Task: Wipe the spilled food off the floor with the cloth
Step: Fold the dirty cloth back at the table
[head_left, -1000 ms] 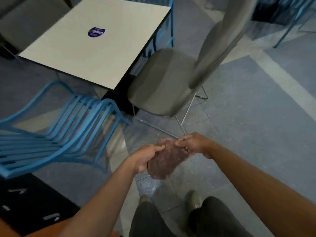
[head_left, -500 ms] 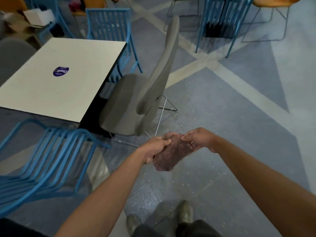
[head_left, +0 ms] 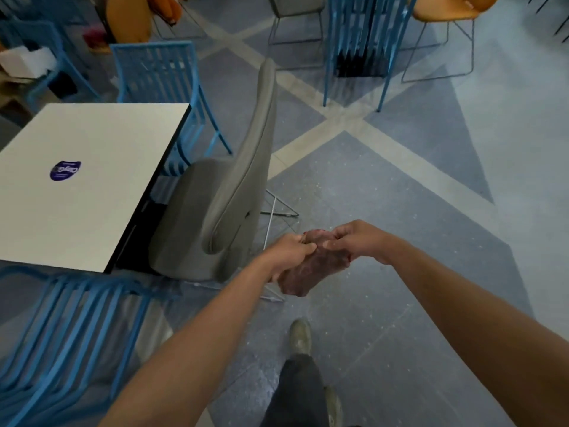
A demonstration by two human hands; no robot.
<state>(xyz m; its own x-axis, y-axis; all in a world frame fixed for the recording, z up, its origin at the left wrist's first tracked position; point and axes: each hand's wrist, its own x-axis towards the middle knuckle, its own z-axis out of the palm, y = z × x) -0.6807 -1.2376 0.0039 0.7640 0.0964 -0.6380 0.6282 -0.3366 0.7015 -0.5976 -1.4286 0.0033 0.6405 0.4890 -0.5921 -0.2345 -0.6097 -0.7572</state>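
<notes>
A dark reddish-brown cloth (head_left: 311, 271) hangs in front of me at waist height, above the grey speckled floor (head_left: 385, 217). My left hand (head_left: 288, 252) grips its upper left edge. My right hand (head_left: 358, 240) pinches its upper right edge. The two hands almost touch at the top of the cloth. Small pale specks dot the floor near the chair legs; I cannot tell whether they are spilled food.
A grey chair (head_left: 221, 211) stands just left of my hands, against a white table (head_left: 80, 180). Blue slatted chairs (head_left: 61, 328) are at the lower left and behind the table. More blue and orange chairs stand far ahead. My shoes (head_left: 300, 335) are below.
My view has tilted upward and shifted right, showing more of the room ahead. Both hands keep hold of the cloth. One foot has stepped forward.
</notes>
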